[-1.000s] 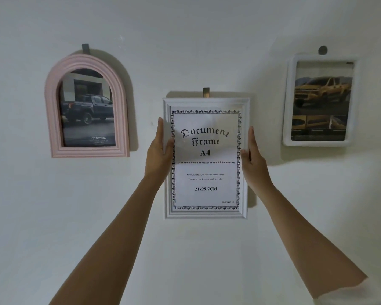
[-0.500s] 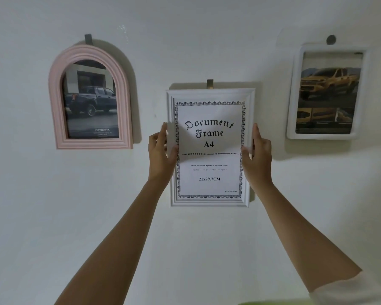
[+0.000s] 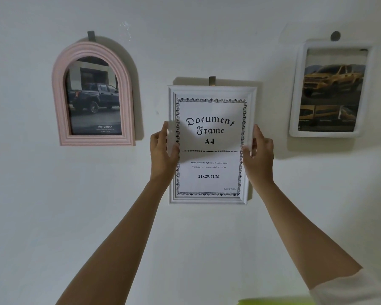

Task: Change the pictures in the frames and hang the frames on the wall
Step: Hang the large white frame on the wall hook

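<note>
A white rectangular frame (image 3: 210,91) holding a "Document Frame A4" sheet hangs on the wall under a small hook (image 3: 212,81). My left hand (image 3: 163,153) grips its left edge, thumb on the front and fingers curled behind. My right hand (image 3: 259,155) grips the right edge the same way. To the left hangs a pink arched frame (image 3: 59,102) with a dark pickup photo. At the right hangs a white rounded frame (image 3: 295,111) with a yellow pickup picture.
The white wall (image 3: 207,238) is bare below and between the frames. The pink frame hangs from a grey hook (image 3: 90,36), the right frame from a round hook (image 3: 335,36). A bit of yellow-green cloth (image 3: 273,302) shows at the bottom edge.
Both hands slid lower along the frame's sides and their fingers curled from straight to wrapped round its edges. The view tilted slightly, shifting everything up and right in the picture.
</note>
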A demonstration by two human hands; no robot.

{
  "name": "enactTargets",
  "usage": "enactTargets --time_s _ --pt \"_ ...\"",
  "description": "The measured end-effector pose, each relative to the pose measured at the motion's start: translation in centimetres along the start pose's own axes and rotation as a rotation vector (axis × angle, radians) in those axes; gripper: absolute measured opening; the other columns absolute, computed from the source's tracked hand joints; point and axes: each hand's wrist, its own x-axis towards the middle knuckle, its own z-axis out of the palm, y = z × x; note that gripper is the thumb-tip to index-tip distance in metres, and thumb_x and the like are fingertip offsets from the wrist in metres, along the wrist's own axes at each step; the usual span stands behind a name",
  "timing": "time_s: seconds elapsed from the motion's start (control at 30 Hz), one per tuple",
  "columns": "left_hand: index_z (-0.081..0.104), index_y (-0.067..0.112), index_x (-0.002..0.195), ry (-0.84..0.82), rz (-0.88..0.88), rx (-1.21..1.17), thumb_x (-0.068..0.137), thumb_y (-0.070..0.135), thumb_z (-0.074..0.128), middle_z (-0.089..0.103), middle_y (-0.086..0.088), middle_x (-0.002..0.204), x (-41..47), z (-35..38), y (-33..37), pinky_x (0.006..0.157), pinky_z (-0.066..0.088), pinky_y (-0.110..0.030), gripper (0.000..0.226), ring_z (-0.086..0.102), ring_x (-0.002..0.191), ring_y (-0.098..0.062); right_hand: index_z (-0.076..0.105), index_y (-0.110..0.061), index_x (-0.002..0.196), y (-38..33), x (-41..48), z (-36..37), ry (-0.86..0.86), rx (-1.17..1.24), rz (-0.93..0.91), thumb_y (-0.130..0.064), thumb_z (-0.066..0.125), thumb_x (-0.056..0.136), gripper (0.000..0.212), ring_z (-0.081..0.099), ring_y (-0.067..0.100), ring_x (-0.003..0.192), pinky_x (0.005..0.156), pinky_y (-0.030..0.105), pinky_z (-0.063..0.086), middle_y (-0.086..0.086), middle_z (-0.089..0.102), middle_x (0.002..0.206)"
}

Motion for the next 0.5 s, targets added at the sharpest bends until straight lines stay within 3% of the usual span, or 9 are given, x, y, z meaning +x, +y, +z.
enactTargets --time_s 0.2,0.33,0.5 --pt "0.025 0.018 0.145 -0.019 -0.022 0.011 0.089 0.004 0.055 0.035 0.001 0.119 0.0 -0.3 0.3 0.103 0.041 -0.039 0.066 0.044 0.116 -0.019 0.032 -0.02 0.143 0.0 -0.1 -0.3 -0.02 -0.023 0.015 -0.006 0.049 0.089 0.059 0.052 0.025 0.089 0.091 0.035 0.046 0.004 0.038 0.101" --pt "0.025 0.017 0.146 -0.021 -0.038 0.042 0.088 0.007 0.059 0.037 -0.007 0.129 0.0 -0.9 0.4 0.108 0.035 -0.041 0.068 0.038 0.124 -0.024 0.03 -0.02 0.143 -0.8 -0.5 -1.1 -0.054 -0.046 0.044 -0.006 0.048 0.089 0.059 0.05 0.029 0.096 0.087 0.027 0.039 0.001 0.036 0.099" --pt "0.026 0.016 0.146 -0.027 -0.034 0.132 0.09 0.015 0.058 0.031 -0.006 0.143 -1.6 -2.3 1.8 0.104 0.019 -0.016 0.064 0.027 0.133 -0.017 0.027 -0.022 0.144 -1.9 -1.9 -2.4 -0.092 -0.055 0.117 -0.008 0.048 0.09 0.059 0.044 0.027 0.116 0.094 0.033 0.039 0.009 0.042 0.118"
